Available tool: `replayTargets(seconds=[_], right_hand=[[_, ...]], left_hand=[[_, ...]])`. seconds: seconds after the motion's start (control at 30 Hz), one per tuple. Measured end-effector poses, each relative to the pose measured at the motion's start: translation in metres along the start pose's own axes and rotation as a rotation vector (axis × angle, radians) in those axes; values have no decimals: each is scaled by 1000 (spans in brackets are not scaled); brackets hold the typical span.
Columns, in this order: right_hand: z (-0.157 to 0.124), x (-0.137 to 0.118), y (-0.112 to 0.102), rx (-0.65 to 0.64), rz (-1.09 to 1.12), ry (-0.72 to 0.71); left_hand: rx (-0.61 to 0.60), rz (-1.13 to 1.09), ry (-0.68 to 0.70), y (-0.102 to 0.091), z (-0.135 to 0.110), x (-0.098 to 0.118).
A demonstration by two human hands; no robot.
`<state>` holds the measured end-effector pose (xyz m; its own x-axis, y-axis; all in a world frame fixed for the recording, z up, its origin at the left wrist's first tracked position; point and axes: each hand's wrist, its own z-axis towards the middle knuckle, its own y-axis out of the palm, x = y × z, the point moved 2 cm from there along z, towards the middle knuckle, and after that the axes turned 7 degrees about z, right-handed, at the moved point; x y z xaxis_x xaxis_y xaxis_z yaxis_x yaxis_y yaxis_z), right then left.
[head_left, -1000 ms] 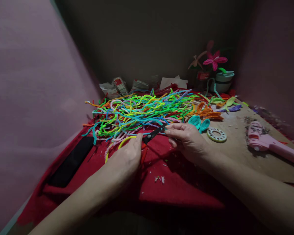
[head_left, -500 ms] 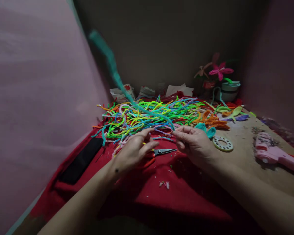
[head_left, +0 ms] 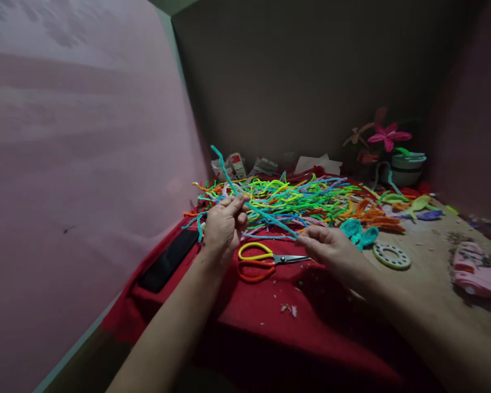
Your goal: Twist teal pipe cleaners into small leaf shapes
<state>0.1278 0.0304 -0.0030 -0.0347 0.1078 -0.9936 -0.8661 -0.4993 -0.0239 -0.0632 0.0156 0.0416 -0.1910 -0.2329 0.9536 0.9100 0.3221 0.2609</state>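
Note:
A teal pipe cleaner (head_left: 271, 218) is stretched between my two hands above the table. My left hand (head_left: 225, 222) pinches it partway along, and its free end sticks up and to the left beyond the fingers. At the other end, the fingertips of my right hand (head_left: 325, 244) are closed on the tip. Scissors (head_left: 257, 263) with one yellow and one red handle lie on the red cloth below and between the hands. Behind them spreads a big heap of colourful pipe cleaners (head_left: 286, 199). Teal looped petals (head_left: 358, 233) rest just past my right hand.
A black phone (head_left: 169, 259) lies at the left. To the right are a round white disc with holes (head_left: 391, 255) and a pink glue gun (head_left: 477, 270). Orange petal pieces (head_left: 378, 218) and a potted pink flower (head_left: 389, 135) stand farther back. Walls rise on both sides.
My left hand has risen and closed on the teal pipe cleaner, which swung up freely before. The scissors now show fully. The whole view has shifted, moving the scene right and slightly down.

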Motion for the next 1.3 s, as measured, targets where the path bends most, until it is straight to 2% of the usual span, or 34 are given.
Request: replayTargets(seconds=[0.07,0.17,0.27,0.37,0.47,0.57,0.67,0.73,0.8,0.87,0.9,0.97,1.03,1.07,1.1,1.17,1.3], right_hand=[[4,3,-7,62,123,18],[11,7,-17,138,518,28],[13,9,-19,151,778,76],[8,8,-8,32,732,118],[0,5,5,-25,626,15],[-7,-1,9,66,473,-153],[-14,-9,11,65,335,-292],[-17,-15,11,70,230,-386],[-19,-18,9,103,172,-440],[-16,-18,6,113,210,-420],[-14,-17,4,110,255,-392],[-9,-12,2,98,374,-338],[-4,-7,1,42,498,-295],[-1,-4,2,-3,552,-261],[1,-1,3,-58,606,-214],[5,5,3,-121,686,-114],[10,9,-2,-62,730,-101]], left_hand=[[34,-69,-24,-3,0,1],[96,-153,-28,-5,0,1],[123,-191,7,-1,-5,-2],[98,-193,26,11,-15,-10],[41,-88,74,28,-29,-23],[27,275,318,41,-43,-30],[1,652,621,49,-54,-33],[-98,829,760,54,-58,-34],[-208,903,821,57,-61,-34],[-223,845,766,56,-61,-32],[-198,776,677,54,-60,-31],[-165,596,403,50,-54,-30],[-246,424,129,47,-49,-30],[-317,365,40,47,-46,-31],[-368,325,-5,47,-44,-30],[-396,291,-8,48,-39,-31],[-358,277,5,48,-35,-38]])
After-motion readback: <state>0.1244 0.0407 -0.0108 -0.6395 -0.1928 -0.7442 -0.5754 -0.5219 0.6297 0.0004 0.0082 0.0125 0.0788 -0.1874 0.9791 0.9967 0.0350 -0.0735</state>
